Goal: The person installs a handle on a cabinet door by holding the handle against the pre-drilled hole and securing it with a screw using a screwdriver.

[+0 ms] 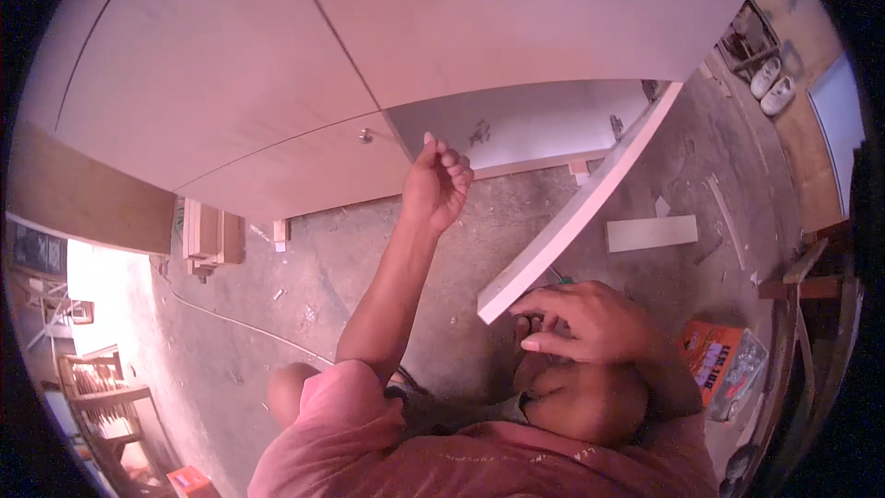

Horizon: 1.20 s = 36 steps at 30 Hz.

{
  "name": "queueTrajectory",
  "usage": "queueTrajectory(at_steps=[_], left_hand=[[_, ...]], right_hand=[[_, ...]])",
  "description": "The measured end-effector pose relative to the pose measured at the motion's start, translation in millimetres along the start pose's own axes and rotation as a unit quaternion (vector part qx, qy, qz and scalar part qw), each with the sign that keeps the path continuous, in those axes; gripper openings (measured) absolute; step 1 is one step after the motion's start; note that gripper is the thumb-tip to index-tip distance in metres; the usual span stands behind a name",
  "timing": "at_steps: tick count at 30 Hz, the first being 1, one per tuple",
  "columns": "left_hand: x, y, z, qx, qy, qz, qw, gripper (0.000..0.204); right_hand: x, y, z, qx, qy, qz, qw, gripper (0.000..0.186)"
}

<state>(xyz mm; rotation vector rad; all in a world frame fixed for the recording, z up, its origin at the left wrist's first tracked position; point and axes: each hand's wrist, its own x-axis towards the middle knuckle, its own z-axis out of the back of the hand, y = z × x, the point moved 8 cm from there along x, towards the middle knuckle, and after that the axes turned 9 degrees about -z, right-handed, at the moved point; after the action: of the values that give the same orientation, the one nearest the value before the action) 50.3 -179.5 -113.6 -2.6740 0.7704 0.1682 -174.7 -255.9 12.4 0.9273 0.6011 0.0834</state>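
Note:
In front of me is a large pale cabinet [516, 18], with one lower compartment [553, 120] standing open. My left hand [438, 183] is raised by that compartment's left edge, palm partly turned up. Its fingers curl in and the thumb points up; whatever lies between them, if anything, is too small to name. The open cabinet door [590, 207] swings toward me, showing its pale edge. Beside its near end, my right hand [590, 321] is bent with curled fingers above my knee. Something small and green [565, 281] shows behind the knuckles; I cannot tell whether the hand grips it.
A round knob [365, 136] sits on the closed door at left. Stacked wood pieces [212, 235] stand under the cabinet. A pale board [652, 233] lies on the concrete floor. An orange package [714, 355] is at my right, white shoes [772, 88] farther off. A cord [244, 337] runs leftward.

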Motion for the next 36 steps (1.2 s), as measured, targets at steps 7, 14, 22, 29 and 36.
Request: queueTrajectory(at_steps=[7,14,22,29,36], left_hand=[[-14.6,-63.6,-58.8,-0.031,-0.048,-0.055,0.997,0.019],[-8.4,-84.7,-77.5,-0.101,-0.114,-0.1,0.983,0.02],[-5.9,-79.1,-59.1,-0.101,-0.126,-0.091,0.983,0.024],[-22.8,-64.9,-45.9,-0.081,-0.097,-0.072,0.989,0.028],[-35.2,-72.7,-26.3,0.144,-0.116,-0.009,0.983,0.029]], right_hand=[[4.0,12.9,0.6,-0.002,-0.074,0.02,0.997,0.043],[12.8,23.5,2.2,-0.043,-0.111,0.016,0.993,0.046],[10.5,25.9,-0.9,-0.013,-0.124,0.026,0.992,0.047],[0.8,21.5,-1.7,-0.025,-0.118,0.028,0.992,0.047],[-1.4,12.7,-4.7,-0.018,-0.083,-0.016,0.996,0.048]])
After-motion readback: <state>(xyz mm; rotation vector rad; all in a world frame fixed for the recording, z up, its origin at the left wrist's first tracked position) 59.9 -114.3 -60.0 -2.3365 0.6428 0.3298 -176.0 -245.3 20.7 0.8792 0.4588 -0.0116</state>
